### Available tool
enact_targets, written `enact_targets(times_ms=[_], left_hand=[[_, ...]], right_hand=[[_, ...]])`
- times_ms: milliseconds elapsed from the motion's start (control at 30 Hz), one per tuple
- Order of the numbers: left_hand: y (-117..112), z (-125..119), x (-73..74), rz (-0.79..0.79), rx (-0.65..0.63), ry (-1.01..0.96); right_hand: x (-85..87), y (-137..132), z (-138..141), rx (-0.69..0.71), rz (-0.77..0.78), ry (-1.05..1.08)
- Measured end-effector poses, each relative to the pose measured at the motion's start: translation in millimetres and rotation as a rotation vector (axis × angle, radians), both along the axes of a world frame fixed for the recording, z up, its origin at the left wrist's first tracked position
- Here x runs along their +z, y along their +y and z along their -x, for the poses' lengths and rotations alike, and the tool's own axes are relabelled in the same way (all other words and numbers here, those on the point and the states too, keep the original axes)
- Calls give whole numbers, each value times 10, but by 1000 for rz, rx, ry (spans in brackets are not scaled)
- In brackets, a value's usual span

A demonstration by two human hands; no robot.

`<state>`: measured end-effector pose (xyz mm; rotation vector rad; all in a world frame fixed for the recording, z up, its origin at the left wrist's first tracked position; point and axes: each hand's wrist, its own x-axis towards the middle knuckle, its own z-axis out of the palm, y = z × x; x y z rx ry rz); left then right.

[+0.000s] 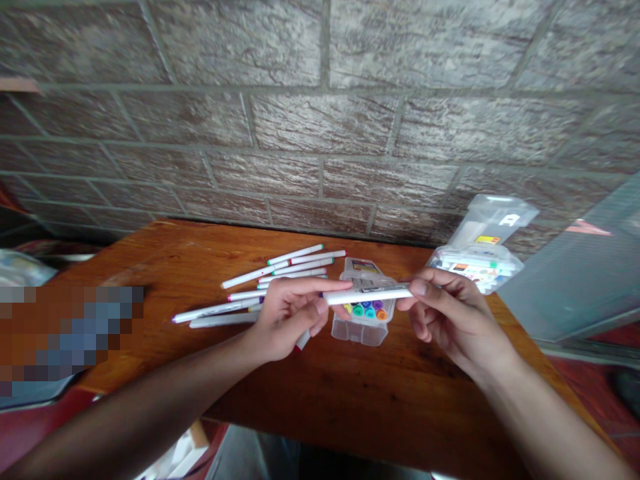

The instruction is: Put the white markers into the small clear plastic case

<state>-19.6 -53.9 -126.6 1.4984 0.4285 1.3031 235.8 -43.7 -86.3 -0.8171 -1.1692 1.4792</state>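
Observation:
A white marker [370,293] lies level between my two hands, above the table. My left hand [293,312] pinches its left end between thumb and fingers. At the other end, the thumb and fingers of my right hand [447,307] are closed on it. Behind and below the marker sits a small clear plastic case [361,332], its lid open, with several markers showing coloured round ends. Left of the case, several white markers [300,255] with coloured tips are strewn on the wood, some partly hidden by my left hand.
The wooden table [390,407] stands against a grey block wall [320,133]. At its back right corner is a larger open clear box [480,267] holding white items. A grey panel [575,287] rises beyond the right edge. A patch at the left is pixelated.

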Motion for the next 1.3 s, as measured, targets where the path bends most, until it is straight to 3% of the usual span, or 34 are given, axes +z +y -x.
enact_targets(times_ms=[867, 1300], left_hand=[[-24, -7, 70, 72, -87, -88], [9, -3, 14, 46, 64, -26]], right_hand=[[11, 6, 6, -3, 31, 17], [10, 3, 21, -21, -7, -18]])
